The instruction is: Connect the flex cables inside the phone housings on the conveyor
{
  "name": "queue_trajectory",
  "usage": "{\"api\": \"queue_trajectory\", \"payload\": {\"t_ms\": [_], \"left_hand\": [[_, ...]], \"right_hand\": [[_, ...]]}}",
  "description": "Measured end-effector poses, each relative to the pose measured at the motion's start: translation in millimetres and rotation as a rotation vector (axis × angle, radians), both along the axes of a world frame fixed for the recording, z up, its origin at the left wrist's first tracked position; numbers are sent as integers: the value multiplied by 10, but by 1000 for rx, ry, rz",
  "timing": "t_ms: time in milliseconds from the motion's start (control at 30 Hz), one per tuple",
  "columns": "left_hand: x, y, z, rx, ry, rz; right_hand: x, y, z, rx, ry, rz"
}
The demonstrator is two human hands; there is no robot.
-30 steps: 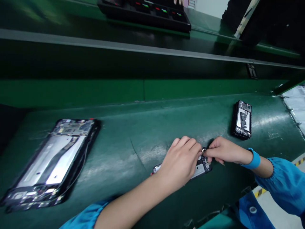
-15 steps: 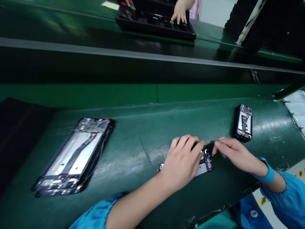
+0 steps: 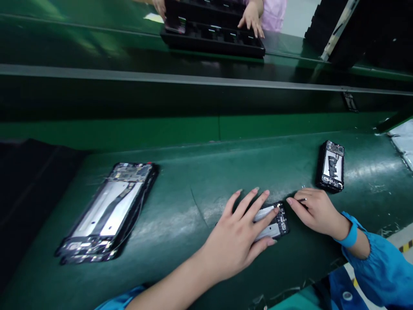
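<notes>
Where its fingers were curled, the left hand (image 3: 235, 239) now spreads wide across the opened black-and-silver rectangular phone (image 3: 280, 222), near and right of centre, apparently steadying it; the right hand (image 3: 314, 211) pinches a slim dark piece (image 3: 302, 200).

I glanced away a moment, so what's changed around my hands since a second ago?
Your right hand has drawn back rightward off the open phone, holding a small dark piece. Your left hand has uncurled and spread over the phone. The left phone stack and right phone stack stayed put.
</notes>
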State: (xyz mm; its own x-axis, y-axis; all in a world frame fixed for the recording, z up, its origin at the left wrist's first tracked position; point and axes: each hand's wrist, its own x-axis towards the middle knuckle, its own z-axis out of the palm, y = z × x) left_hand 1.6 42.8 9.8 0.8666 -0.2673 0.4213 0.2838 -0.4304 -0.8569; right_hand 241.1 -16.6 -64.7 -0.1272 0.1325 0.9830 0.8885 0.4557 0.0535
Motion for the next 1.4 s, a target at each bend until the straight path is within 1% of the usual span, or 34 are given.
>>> {"api": "queue_trajectory", "payload": {"t_ms": [67,133,300,467,600,667,733,767,800,900,933,967,1200,1333,1400], "left_hand": [[-3,-6,4,3,11,-4],[-6,-5,6,-4,17,-3],[-7,-2,12,-32,32,-9],[-9,-12,6,-43,27,1],[-6,-4,-5,-67,16,-5],[-6,2,-18,-106,-8,1],[-7,6,-38,-152,-37,10],[-7,8,-50,-172,-53,13],[-6,10,-63,-182,-63,14],[0,18,-99,-151,-74,-5],[3,22,-108,-129,-76,-18],[5,25,-114,-110,-77,-27],[17,35,-120,-59,-86,-32],[42,23,-148,-72,-82,-31],[28,14,-121,-96,-59,-41]], "right_hand": [[-34,74,31,-19,19,141],[-81,152,46,-19,13,196],[-137,229,35,9,-17,125],[-132,221,16,60,26,159],[-135,229,8,22,62,191],[-124,207,34,-79,147,224],[-104,153,103,-248,285,264],[-93,114,154,-367,356,286],[-86,71,213,-519,410,307],[-93,-50,392,-1018,457,334],[-104,-77,440,-1133,452,325],[-115,-93,479,-1200,448,315],[-123,-103,599,-1301,433,332],[-171,-139,667,-1329,458,292],[-214,-145,691,-1341,468,277]]}}
